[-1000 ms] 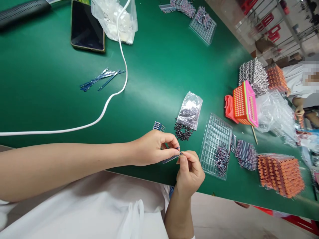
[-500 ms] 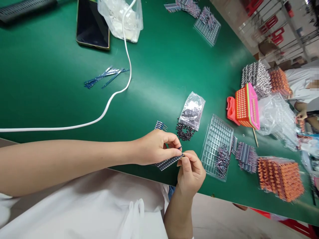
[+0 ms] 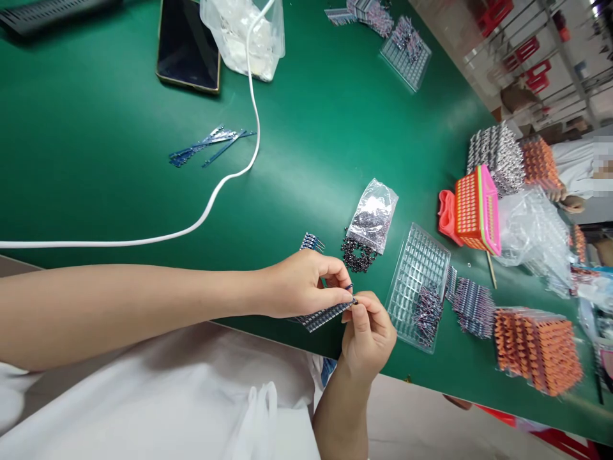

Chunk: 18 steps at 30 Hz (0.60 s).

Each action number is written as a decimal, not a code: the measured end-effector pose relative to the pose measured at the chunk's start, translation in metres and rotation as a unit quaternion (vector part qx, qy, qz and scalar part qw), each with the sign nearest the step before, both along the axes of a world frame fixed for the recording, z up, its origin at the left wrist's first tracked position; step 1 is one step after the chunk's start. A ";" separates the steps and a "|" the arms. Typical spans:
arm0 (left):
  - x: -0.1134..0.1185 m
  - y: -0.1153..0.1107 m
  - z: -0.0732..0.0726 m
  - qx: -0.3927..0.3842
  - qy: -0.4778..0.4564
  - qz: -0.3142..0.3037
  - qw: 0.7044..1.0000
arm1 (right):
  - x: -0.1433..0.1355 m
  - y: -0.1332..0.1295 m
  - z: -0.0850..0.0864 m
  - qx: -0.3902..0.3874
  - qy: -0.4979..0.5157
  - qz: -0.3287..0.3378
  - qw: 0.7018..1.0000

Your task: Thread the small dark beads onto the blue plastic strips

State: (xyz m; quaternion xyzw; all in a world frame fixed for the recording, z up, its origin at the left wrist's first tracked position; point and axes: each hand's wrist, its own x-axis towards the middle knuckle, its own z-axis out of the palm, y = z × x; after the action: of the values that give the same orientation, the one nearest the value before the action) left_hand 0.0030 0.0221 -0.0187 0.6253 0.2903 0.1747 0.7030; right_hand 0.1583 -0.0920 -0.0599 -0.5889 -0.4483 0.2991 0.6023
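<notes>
My left hand reaches in from the left, thumb and index finger pinched at a tiny dark piece whose details I cannot make out. My right hand meets it fingertip to fingertip, its thumb and index finger also closed at that spot. Beneath the left hand, a dark strip with a grid of small cells slants up toward the fingertips; part of it is hidden. Small blue pieces with metal leads lie just beyond the left hand. Past the fingers sits a pile of small black beads beside a clear plastic bag.
Right of my hands is a clear compartment tray with thin-leaded parts, then orange stacked parts and a basket. A white cable crosses the green table near blue strips and a phone. Another person is far right.
The view has shifted slightly, so table items appear a little to the right. Both hands keep nearly the same pinched pose at the small piece.
</notes>
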 end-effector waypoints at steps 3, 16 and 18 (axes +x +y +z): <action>0.000 0.000 -0.001 0.008 0.002 -0.004 1.000 | 0.000 0.000 0.000 -0.006 0.009 0.008 1.000; -0.001 0.003 0.001 0.047 0.042 -0.069 0.996 | 0.013 0.001 0.001 -0.103 0.138 0.079 0.982; -0.002 0.003 0.001 0.052 0.048 -0.075 0.995 | 0.014 0.000 0.001 -0.113 0.159 0.089 0.977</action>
State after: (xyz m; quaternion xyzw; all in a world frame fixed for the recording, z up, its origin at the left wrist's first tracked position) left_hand 0.0015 0.0250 -0.0178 0.6887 0.2665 0.1059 0.6659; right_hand 0.1725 -0.0922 -0.0589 -0.5561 -0.3604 0.4900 0.5663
